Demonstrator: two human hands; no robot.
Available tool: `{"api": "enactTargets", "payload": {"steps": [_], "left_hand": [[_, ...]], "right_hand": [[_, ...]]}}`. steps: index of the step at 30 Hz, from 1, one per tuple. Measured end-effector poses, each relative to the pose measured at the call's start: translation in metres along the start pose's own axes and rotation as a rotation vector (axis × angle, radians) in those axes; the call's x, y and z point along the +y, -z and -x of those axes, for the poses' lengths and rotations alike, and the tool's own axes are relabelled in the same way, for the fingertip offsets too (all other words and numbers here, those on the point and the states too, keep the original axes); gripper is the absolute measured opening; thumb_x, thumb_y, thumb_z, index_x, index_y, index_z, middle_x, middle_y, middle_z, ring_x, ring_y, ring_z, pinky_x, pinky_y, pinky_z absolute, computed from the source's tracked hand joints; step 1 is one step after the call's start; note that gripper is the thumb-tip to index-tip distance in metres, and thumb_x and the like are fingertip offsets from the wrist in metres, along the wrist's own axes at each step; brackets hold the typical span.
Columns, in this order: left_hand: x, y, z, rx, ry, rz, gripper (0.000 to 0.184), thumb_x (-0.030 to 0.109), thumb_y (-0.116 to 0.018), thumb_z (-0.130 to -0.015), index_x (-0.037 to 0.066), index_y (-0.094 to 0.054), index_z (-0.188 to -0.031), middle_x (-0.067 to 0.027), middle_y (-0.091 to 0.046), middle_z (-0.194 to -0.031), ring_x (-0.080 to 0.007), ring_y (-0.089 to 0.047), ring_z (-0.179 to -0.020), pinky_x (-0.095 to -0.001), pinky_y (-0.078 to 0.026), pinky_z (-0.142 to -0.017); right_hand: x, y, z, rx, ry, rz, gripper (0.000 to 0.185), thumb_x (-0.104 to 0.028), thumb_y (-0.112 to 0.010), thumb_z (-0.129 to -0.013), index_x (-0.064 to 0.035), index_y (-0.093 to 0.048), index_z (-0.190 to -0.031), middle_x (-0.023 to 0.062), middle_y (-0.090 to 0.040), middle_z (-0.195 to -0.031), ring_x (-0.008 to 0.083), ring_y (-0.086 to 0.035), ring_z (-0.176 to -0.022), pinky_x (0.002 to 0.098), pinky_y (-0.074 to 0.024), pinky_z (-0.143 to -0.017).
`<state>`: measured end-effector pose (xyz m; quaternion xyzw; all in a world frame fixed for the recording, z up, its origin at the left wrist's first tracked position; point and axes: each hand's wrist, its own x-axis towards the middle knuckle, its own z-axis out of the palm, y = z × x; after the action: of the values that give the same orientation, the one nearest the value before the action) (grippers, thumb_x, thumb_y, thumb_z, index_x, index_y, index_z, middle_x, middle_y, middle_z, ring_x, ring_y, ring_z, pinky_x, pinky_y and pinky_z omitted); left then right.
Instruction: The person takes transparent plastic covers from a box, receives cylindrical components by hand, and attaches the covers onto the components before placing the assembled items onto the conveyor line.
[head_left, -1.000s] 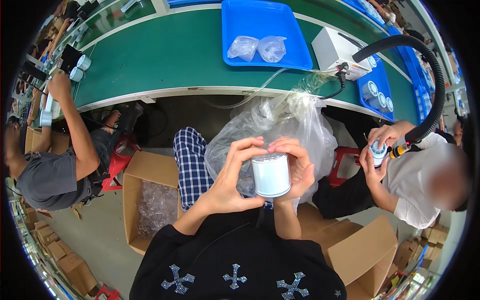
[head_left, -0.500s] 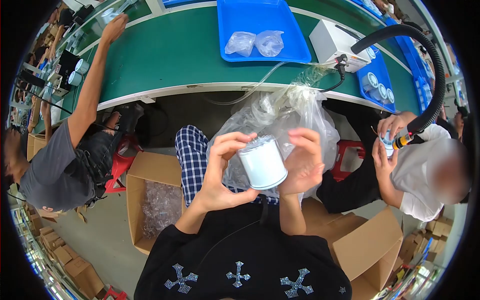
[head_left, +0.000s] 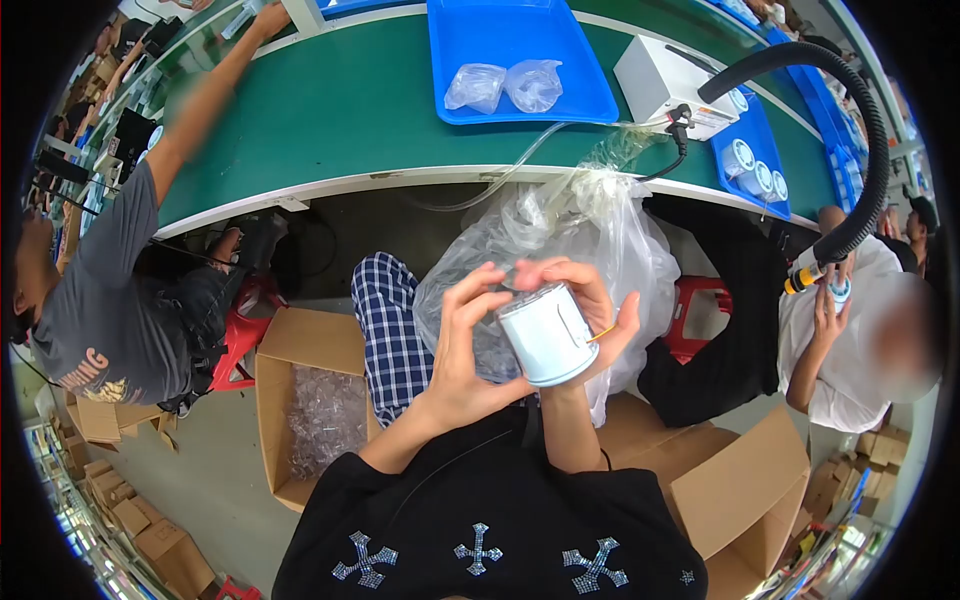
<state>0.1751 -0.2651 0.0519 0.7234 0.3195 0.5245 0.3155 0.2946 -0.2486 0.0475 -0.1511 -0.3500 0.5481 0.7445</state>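
As the left hand (head_left: 468, 335), half curled, held the tilted canister (head_left: 548, 338), the right hand (head_left: 600, 312) cupped it loosely. Canister: lay nearer than the plastic bag (head_left: 618, 240). Yellow wire (head_left: 602, 333): showed by right palm. Blue tray (head_left: 520, 30): sat beyond bag, on desk (head_left: 330, 110). Grey shirt (head_left: 125, 305), left of bag: bore lettering (head_left: 85, 372), partly legible, apparently "ING".

The light-blue canister (head_left: 548, 338) covers part of my right hand (head_left: 612, 338), so I can't see how that palm meets it. My fingertips at its top are blurred. Behind my left hand (head_left: 462, 350), part of the clear bag (head_left: 630, 240) is hidden. Far off, the blue tray (head_left: 505, 32) is cut by the top edge; the head of the co-worker (head_left: 845, 370) on the right is blurred.
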Motion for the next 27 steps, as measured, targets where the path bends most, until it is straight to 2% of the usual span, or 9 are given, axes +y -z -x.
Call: {"api": "enactTargets", "payload": {"steps": [1,4,7,13,22,23,24,26,27], "left_hand": [[0.001,0.000,-0.001,0.010,0.075,-0.055,0.084,0.017,-0.083,-0.051,0.002,-0.036,-0.120,-0.0203,-0.041,-0.121,-0.0349,-0.044,-0.110,-0.0439,-0.035,-0.094],[0.001,0.008,0.000,-0.006,0.053,-0.013,0.084,0.021,-0.083,-0.053,0.000,-0.040,-0.121,-0.0194,-0.042,-0.119,-0.0331,-0.046,-0.109,-0.0395,-0.039,-0.090],[0.002,0.012,-0.002,-0.047,0.048,0.011,0.078,0.022,-0.083,-0.054,-0.002,-0.046,-0.118,-0.0179,-0.046,-0.116,-0.0304,-0.048,-0.106,-0.0355,-0.041,-0.088],[0.003,0.016,-0.004,-0.117,0.149,0.060,0.076,0.020,-0.077,-0.060,0.000,-0.041,-0.124,-0.0170,-0.044,-0.117,-0.0296,-0.044,-0.110,-0.0358,-0.036,-0.092],[-0.001,0.016,-0.007,-0.064,0.191,0.066,0.066,0.023,-0.075,-0.063,0.004,-0.045,-0.118,-0.0125,-0.047,-0.107,-0.0273,-0.048,-0.101,-0.0345,-0.038,-0.087],[-0.002,0.017,-0.007,-0.075,0.197,0.042,0.066,0.023,-0.075,-0.063,0.004,-0.044,-0.118,-0.0126,-0.047,-0.107,-0.0276,-0.048,-0.099,-0.0348,-0.038,-0.087],[-0.004,0.016,-0.005,-0.058,0.186,0.027,0.064,0.024,-0.074,-0.063,0.004,-0.046,-0.116,-0.0126,-0.048,-0.106,-0.0271,-0.048,-0.096,-0.0347,-0.038,-0.085],[-0.006,0.016,-0.003,-0.060,0.188,0.014,0.063,0.025,-0.074,-0.063,0.004,-0.047,-0.115,-0.0124,-0.048,-0.105,-0.0264,-0.048,-0.095,-0.0345,-0.038,-0.083],[-0.006,0.014,-0.002,-0.064,0.194,0.012,0.062,0.025,-0.074,-0.063,0.003,-0.048,-0.114,-0.0121,-0.048,-0.104,-0.0257,-0.048,-0.094,-0.0343,-0.038,-0.082]], "right_hand": [[-0.002,-0.002,0.001,0.064,-0.008,0.020,0.077,-0.053,-0.010,-0.087,0.0079,-0.056,-0.094,0.0201,-0.059,-0.082,0.0285,-0.057,-0.081,0.0367,-0.0444,-0.078],[-0.004,-0.002,0.003,0.084,0.037,0.252,0.079,-0.056,-0.013,-0.086,0.0088,-0.057,-0.093,0.0213,-0.060,-0.084,0.0279,-0.058,-0.080,0.0354,-0.0460,-0.073],[-0.004,0.003,0.005,0.085,0.053,0.404,0.080,-0.057,-0.015,-0.085,0.0095,-0.058,-0.091,0.0226,-0.061,-0.085,0.0280,-0.058,-0.081,0.0350,-0.0457,-0.074],[0.001,0.011,0.007,0.102,0.070,0.468,0.077,-0.054,-0.016,-0.086,0.0104,-0.058,-0.089,0.0237,-0.060,-0.086,0.0296,-0.058,-0.081,0.0359,-0.0461,-0.075],[0.015,0.004,0.004,0.277,0.060,0.607,0.074,-0.055,-0.011,-0.087,0.0030,-0.057,-0.088,0.0146,-0.058,-0.075,0.0226,-0.054,-0.070,0.0315,-0.0453,-0.064],[0.008,0.010,0.005,0.072,0.025,0.436,0.055,-0.046,-0.030,-0.088,0.0011,-0.058,-0.094,0.0180,-0.058,-0.092,0.0279,-0.055,-0.084,0.0358,-0.0448,-0.075],[0.010,0.009,0.005,0.061,0.024,0.427,0.055,-0.046,-0.030,-0.088,0.0011,-0.058,-0.094,0.0180,-0.058,-0.092,0.0279,-0.055,-0.084,0.0358,-0.0448,-0.075],[0.014,0.006,0.007,0.242,0.032,0.462,0.063,-0.047,-0.018,-0.090,0.0014,-0.058,-0.088,0.0119,-0.058,-0.083,0.0223,-0.053,-0.078,0.0325,-0.0431,-0.072],[0.014,0.004,0.008,0.272,0.048,0.477,0.062,-0.046,-0.019,-0.090,0.0012,-0.058,-0.087,0.0118,-0.058,-0.083,0.0224,-0.053,-0.078,0.0324,-0.0430,-0.072]]}}
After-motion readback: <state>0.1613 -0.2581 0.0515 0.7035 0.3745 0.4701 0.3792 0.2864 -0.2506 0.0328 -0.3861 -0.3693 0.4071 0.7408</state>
